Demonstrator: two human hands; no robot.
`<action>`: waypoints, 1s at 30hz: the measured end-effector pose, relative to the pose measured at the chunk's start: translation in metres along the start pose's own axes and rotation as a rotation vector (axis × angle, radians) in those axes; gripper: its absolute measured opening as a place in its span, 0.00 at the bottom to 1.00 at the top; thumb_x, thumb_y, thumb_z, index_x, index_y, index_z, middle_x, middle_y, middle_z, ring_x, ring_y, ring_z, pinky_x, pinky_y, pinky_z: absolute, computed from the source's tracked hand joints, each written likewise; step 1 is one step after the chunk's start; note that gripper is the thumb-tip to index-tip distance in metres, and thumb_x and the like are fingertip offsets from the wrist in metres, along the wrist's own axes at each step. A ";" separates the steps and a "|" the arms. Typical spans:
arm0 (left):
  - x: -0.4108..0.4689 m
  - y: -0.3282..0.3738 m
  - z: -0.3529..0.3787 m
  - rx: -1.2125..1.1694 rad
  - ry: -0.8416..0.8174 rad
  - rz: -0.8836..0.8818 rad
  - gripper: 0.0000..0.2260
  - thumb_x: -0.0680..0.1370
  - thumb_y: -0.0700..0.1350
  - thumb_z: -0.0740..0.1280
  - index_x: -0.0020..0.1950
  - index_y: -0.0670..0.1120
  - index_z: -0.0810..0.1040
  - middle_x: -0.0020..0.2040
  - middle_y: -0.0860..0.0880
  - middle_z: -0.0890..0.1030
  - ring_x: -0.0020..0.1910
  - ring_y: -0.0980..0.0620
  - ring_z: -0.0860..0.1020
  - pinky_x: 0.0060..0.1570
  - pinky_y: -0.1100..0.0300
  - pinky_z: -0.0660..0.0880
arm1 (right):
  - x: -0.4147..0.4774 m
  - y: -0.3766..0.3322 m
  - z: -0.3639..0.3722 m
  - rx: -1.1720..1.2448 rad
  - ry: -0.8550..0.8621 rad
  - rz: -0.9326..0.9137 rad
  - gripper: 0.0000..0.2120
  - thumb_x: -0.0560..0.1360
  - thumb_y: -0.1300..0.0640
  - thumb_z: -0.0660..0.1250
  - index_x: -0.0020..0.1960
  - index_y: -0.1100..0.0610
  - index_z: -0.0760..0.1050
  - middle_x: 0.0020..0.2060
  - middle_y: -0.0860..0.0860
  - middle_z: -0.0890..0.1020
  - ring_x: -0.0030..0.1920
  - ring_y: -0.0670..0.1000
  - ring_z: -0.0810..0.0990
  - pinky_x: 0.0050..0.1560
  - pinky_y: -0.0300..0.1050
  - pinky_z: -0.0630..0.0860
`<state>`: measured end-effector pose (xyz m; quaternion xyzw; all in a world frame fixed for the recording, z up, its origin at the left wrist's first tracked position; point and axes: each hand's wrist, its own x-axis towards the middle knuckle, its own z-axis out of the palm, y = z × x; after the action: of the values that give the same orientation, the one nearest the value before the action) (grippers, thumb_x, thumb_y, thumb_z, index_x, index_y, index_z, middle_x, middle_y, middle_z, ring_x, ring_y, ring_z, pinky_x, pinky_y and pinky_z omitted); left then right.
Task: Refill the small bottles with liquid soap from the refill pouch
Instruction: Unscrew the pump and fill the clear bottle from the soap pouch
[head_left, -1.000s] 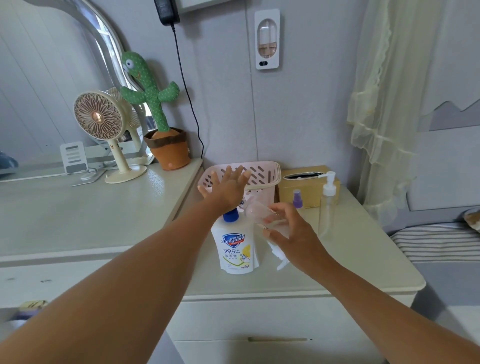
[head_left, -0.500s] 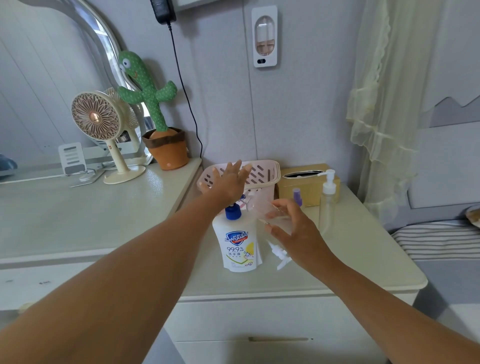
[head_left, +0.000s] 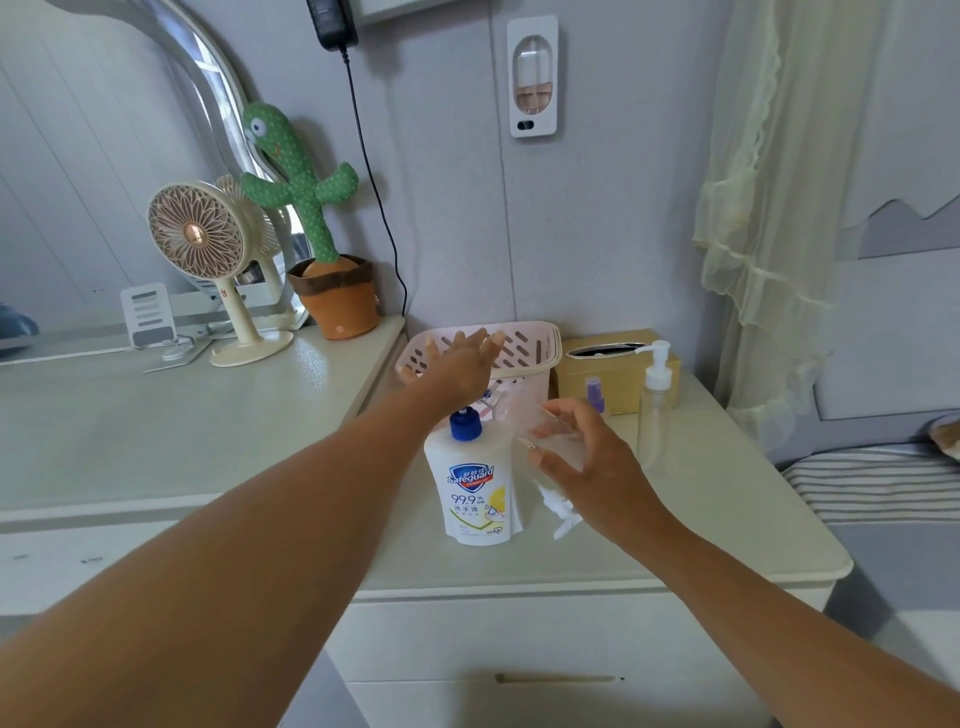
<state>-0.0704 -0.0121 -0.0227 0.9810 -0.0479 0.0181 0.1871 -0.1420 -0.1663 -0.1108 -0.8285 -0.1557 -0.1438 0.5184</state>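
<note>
Right hand (head_left: 587, 457): fingers curled round a clear small bottle (head_left: 540, 434), held tilted just above the counter (head_left: 701, 519). The bottle is blurred; it looks empty, not certain.

Left hand (head_left: 457, 364): fingers spread straight, holding nothing, reaching over the near rim of the pink basket (head_left: 530, 343). Can't tell if it touches the rim.

Refill pouch (head_left: 475, 488): upright on the counter, just left of the right hand and below the left wrist. Blue cap (head_left: 466, 423) is on.

White pump head (head_left: 558, 512) lies loose on the counter between pouch and right wrist, probably off the held bottle.

Progress, my read: early.
- Done: one bottle likely opened, pouch staged.
- Left: uncap the pouch, pour, refit the pump, repeat.
- The tall pump bottle (head_left: 655, 410) on the right has its pump on and looks empty.
- The purple-capped bottle (head_left: 595, 392) stands in front of the tissue box (head_left: 618, 374); fill level unreadable.
- No soap visible in any bottle.

Surface: pale, smooth cabinet top with a drawer below, basket and tissue box at the back against the wall. A second counter (head_left: 156, 415) adjoins on the left, carrying a desk fan (head_left: 197, 244), a plush cactus (head_left: 301, 208) in a pot and a mirror.

Room: grey panelled wall with a wall-mounted dispenser (head_left: 533, 78) and a black cable running down. Sheer curtain (head_left: 769, 208) on the right, and a bed (head_left: 883, 483) with striped bedding beside the counter.
</note>
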 end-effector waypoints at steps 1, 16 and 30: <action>-0.001 -0.001 0.002 -0.015 -0.003 -0.001 0.21 0.85 0.45 0.46 0.78 0.48 0.51 0.79 0.46 0.51 0.77 0.44 0.48 0.74 0.40 0.43 | 0.000 0.001 0.000 -0.004 -0.002 0.003 0.19 0.75 0.53 0.68 0.63 0.49 0.67 0.49 0.35 0.75 0.52 0.29 0.70 0.48 0.23 0.65; -0.008 0.004 -0.006 -0.027 -0.021 0.010 0.21 0.85 0.47 0.43 0.77 0.46 0.55 0.77 0.42 0.56 0.77 0.43 0.50 0.74 0.44 0.40 | -0.001 -0.004 0.000 -0.015 -0.010 0.000 0.19 0.75 0.53 0.68 0.64 0.49 0.67 0.50 0.36 0.73 0.52 0.32 0.70 0.47 0.21 0.65; -0.012 0.006 -0.006 0.012 -0.016 -0.002 0.21 0.85 0.42 0.46 0.78 0.49 0.50 0.79 0.45 0.47 0.77 0.44 0.43 0.72 0.42 0.37 | 0.000 -0.001 0.002 0.006 -0.024 0.016 0.18 0.75 0.53 0.68 0.63 0.50 0.67 0.53 0.40 0.76 0.53 0.32 0.71 0.47 0.22 0.65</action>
<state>-0.0829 -0.0146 -0.0154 0.9823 -0.0484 0.0103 0.1807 -0.1417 -0.1642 -0.1109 -0.8298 -0.1556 -0.1292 0.5202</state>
